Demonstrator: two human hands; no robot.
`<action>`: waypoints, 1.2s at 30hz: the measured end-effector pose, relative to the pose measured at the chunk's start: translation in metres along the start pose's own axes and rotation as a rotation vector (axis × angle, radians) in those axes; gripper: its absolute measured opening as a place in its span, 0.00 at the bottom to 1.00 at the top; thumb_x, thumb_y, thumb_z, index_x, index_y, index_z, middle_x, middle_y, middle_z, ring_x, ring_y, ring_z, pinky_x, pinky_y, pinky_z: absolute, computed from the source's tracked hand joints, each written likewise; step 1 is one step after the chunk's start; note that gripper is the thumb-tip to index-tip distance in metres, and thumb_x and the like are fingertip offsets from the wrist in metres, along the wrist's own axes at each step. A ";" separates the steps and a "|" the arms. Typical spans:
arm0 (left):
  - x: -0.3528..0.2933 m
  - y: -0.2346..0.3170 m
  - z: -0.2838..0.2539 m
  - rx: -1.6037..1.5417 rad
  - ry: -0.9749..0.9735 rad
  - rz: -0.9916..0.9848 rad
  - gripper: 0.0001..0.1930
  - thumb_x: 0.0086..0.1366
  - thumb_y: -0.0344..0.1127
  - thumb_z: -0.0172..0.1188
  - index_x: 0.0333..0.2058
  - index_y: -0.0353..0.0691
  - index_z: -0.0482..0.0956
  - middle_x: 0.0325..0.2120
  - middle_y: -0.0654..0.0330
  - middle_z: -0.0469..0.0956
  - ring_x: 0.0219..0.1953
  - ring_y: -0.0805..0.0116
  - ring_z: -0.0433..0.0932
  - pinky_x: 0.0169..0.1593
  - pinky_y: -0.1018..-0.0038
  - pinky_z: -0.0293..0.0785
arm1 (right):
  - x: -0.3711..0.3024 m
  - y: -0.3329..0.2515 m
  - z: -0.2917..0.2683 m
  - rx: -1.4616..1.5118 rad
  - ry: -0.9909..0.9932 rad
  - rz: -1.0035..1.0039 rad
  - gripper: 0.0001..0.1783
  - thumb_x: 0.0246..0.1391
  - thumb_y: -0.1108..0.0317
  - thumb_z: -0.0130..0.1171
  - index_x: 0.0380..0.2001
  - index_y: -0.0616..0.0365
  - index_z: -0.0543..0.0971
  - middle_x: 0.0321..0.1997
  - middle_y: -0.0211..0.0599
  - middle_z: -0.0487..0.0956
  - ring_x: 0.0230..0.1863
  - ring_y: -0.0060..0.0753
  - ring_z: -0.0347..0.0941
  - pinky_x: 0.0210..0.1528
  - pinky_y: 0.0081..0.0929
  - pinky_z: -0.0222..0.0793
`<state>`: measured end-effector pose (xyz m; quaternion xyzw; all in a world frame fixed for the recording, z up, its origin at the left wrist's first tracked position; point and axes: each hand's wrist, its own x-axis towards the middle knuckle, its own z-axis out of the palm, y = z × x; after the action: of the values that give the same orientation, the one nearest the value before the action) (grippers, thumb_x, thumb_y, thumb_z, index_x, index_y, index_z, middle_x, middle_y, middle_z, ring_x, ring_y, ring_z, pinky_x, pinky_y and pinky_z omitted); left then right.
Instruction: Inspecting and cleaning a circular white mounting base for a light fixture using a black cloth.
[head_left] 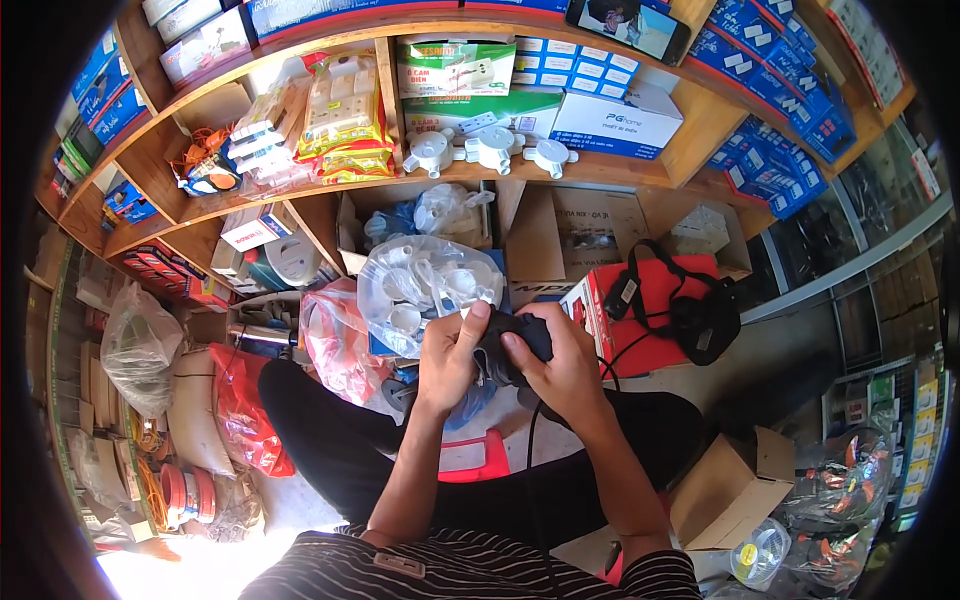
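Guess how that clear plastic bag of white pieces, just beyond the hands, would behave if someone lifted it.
The clear plastic bag would probably sag and change shape, since its thin film looks loose and wrinkled. The white pieces would likely shift and knock together, as they lie jumbled inside. Its shiny surface might feel slightly slippery.

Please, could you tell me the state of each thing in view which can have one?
Left hand: closed on the black object.
Right hand: closed on it too.
Black object: held in both hands, partly hidden.
Phone at top: screen lit.
Carton at lower right: open, flap raised.
Clear bag: holding white pieces.
Black strapped device: lying on red box.
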<state>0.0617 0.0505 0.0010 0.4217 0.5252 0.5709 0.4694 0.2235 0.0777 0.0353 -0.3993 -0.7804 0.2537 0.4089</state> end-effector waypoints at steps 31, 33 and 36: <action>0.010 -0.003 -0.010 0.118 -0.020 0.026 0.31 0.75 0.52 0.54 0.19 0.31 0.74 0.13 0.69 0.65 0.22 0.82 0.59 0.25 0.74 0.54 | -0.001 -0.003 -0.004 -0.117 -0.071 0.096 0.21 0.69 0.61 0.51 0.22 0.60 0.74 0.17 0.50 0.73 0.22 0.59 0.74 0.25 0.45 0.66; 0.004 0.011 -0.015 0.191 -0.007 0.068 0.31 0.75 0.52 0.55 0.19 0.30 0.74 0.13 0.68 0.64 0.22 0.82 0.59 0.24 0.73 0.54 | -0.002 -0.008 -0.001 -0.061 -0.064 0.099 0.21 0.70 0.60 0.50 0.22 0.61 0.75 0.16 0.52 0.73 0.22 0.61 0.73 0.25 0.46 0.65; 0.009 0.007 -0.026 0.240 0.041 0.161 0.31 0.74 0.54 0.54 0.19 0.31 0.77 0.13 0.68 0.67 0.20 0.82 0.60 0.24 0.75 0.57 | -0.010 0.000 0.002 0.043 -0.128 0.133 0.22 0.72 0.60 0.47 0.26 0.64 0.76 0.17 0.48 0.75 0.21 0.52 0.76 0.26 0.43 0.66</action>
<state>0.0337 0.0542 0.0054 0.5038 0.5638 0.5483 0.3574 0.2250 0.0697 0.0297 -0.4244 -0.7710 0.3220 0.3490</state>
